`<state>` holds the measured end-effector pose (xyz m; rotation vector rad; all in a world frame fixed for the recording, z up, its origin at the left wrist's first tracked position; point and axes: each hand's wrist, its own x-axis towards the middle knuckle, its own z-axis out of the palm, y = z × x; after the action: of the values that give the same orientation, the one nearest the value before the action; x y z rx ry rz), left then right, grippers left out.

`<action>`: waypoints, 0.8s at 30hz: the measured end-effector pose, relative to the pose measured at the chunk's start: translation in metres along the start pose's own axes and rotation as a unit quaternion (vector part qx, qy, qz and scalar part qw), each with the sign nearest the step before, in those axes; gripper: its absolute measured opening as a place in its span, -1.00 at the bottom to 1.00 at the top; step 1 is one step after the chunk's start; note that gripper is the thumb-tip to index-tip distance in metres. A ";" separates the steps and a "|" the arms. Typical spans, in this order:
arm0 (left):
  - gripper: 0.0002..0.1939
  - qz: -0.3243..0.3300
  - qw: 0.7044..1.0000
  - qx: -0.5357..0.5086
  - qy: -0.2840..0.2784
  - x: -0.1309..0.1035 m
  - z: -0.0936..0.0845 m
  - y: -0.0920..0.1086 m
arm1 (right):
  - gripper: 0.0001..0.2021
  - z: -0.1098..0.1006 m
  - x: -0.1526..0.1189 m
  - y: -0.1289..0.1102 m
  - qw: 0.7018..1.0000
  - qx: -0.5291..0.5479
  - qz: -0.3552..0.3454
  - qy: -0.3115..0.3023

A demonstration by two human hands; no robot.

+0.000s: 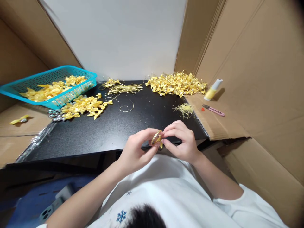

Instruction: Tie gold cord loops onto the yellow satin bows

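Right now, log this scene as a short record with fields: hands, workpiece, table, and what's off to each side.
left hand: pinching yellow ribbon piece
right hand: pinching same piece
surface: black table
left side: teal basket of ribbon, loose bows
back right: yellow pile
right cardboard: thread spool, pink snips

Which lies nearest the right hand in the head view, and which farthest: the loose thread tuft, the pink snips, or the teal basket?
From the right hand:
1. Thread tuft, just beyond it on the black table.
2. Pink snips, to its right on cardboard.
3. Teal basket, far left.
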<state>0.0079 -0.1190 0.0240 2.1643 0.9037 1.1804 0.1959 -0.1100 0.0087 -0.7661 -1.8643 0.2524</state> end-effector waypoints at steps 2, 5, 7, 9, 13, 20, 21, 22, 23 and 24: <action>-0.82 -0.002 1.000 0.007 -0.004 0.001 0.000 0.000 | -0.94 0.000 0.000 0.002 1.000 0.007 0.010 -0.008; -0.84 -0.017 1.000 0.009 -0.012 0.001 0.000 0.000 | -0.94 -0.001 0.000 0.003 1.000 0.009 0.015 -0.013; -0.84 -0.028 0.999 0.007 -0.014 0.001 0.000 -0.001 | -0.95 -0.001 0.000 0.003 1.000 0.005 0.017 -0.014; -0.83 -0.033 0.999 0.006 -0.016 0.000 0.000 -0.002 | -0.96 -0.001 0.001 0.002 1.000 0.002 0.022 -0.018; -0.84 -0.029 0.999 0.006 -0.019 -0.001 -0.001 -0.002 | -0.95 -0.001 0.001 0.001 0.999 -0.008 0.021 -0.024; -0.83 -0.037 0.999 0.001 -0.022 -0.002 0.000 -0.004 | -0.95 -0.001 0.002 0.003 1.000 -0.011 -0.001 -0.023; -0.83 -0.039 0.999 0.001 -0.023 -0.002 0.000 -0.004 | -0.95 -0.002 0.002 0.003 1.000 -0.011 -0.002 -0.024; -0.83 -0.039 0.999 0.002 -0.023 -0.002 0.000 -0.004 | -0.95 -0.002 0.002 0.002 1.000 -0.012 -0.002 -0.025; -0.83 -0.040 0.999 0.004 -0.023 -0.002 0.000 -0.004 | -0.96 -0.002 0.002 0.002 1.000 -0.014 -0.002 -0.025; -0.84 -0.040 0.999 0.007 -0.023 -0.002 0.001 -0.004 | -0.96 -0.002 0.002 0.002 1.000 -0.016 -0.002 -0.025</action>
<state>0.0063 -0.1179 0.0196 2.1364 0.9708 1.0847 0.1982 -0.1076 0.0105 -0.7836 -1.9215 0.2421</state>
